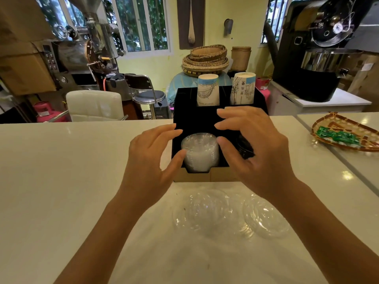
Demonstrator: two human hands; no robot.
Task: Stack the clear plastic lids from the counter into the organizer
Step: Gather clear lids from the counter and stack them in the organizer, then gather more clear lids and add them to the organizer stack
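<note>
Loose clear lids (231, 216) lie on the bench (61, 160). Behind them, left hand (151, 158) and right hand (254, 148), fingers spread, flank the lid stack (200, 152) in the black organizer (194, 117).

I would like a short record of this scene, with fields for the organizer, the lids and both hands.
organizer: black organizer on the white counter
stacked lids: clear stack in the front left slot
loose lids: clear lids on the counter, in front of the organizer
paper cups: two upside-down stacks in the back slots
left hand: open, thumb at the stack
right hand: open, thumb by the stack
</note>
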